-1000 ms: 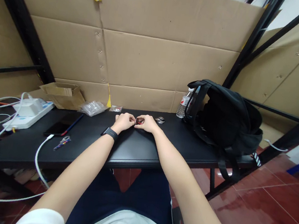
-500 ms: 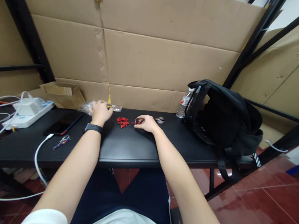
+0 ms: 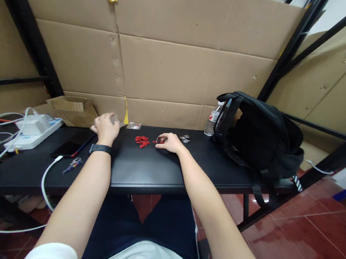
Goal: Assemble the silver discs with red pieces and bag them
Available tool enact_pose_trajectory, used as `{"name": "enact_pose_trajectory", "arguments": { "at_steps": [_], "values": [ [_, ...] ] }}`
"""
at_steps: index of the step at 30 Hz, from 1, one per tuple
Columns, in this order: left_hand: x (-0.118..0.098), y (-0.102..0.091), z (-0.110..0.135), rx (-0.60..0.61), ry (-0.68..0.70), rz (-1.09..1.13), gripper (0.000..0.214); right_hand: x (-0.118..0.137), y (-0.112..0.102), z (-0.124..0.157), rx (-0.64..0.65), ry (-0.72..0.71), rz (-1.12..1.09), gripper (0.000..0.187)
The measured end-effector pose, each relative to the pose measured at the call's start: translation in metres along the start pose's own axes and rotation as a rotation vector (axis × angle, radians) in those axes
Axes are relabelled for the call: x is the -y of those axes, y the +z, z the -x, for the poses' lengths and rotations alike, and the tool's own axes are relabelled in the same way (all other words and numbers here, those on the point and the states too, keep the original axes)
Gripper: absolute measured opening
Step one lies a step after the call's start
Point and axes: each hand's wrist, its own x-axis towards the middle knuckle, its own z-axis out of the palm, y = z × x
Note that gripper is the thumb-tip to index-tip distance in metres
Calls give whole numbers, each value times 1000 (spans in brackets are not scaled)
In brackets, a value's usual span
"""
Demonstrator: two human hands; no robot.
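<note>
My left hand [image 3: 106, 128], with a dark band on its wrist, is at the back of the table beside the cardboard box. Its fingers are curled round a crumpled clear plastic bag [image 3: 118, 122], which is mostly hidden behind the hand. My right hand [image 3: 170, 142] rests at the middle of the table, closed on a small dark round piece [image 3: 160, 139] with a bit of red cord at its left. Between my hands lies a small pile of red cords [image 3: 141, 141]. Several dark shiny round pieces [image 3: 185, 138] lie just right of my right hand.
A flat clear packet [image 3: 134, 126] lies near the cardboard wall. To the left are an open cardboard box [image 3: 75, 110], a white power strip [image 3: 36, 135], a phone [image 3: 70, 143] and a keychain [image 3: 72, 165]. A water bottle [image 3: 211, 124] and black backpack [image 3: 264, 137] stand right.
My left hand has moved left toward the cardboard box, the plastic bag with it, leaving the flat packet behind. My right hand has stayed in place.
</note>
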Motion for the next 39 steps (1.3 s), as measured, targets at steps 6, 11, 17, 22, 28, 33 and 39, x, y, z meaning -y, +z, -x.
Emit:
{"name": "enact_pose_trajectory", "arguments": {
  "at_steps": [6,11,17,22,28,33,39],
  "values": [
    [-43,0,19,-131,333,94,38,0,-6,0,-69,48,-9,39],
    [-64,20,34,165,550,77,45,-2,-15,0,-149,103,-23,40],
    [-83,45,61,663,923,174,57,-13,-36,0,-474,273,13,42],
    [-91,59,75,709,1038,119,46,-17,-50,5,-555,271,7,30],
    [-90,59,75,683,1017,-6,33,-13,-48,3,-496,209,53,27],
    [-91,54,79,689,946,-44,35,-10,-52,5,-396,155,185,27],
    [-90,56,80,751,909,-68,40,-14,-60,13,-155,192,251,45]
  ]
}}
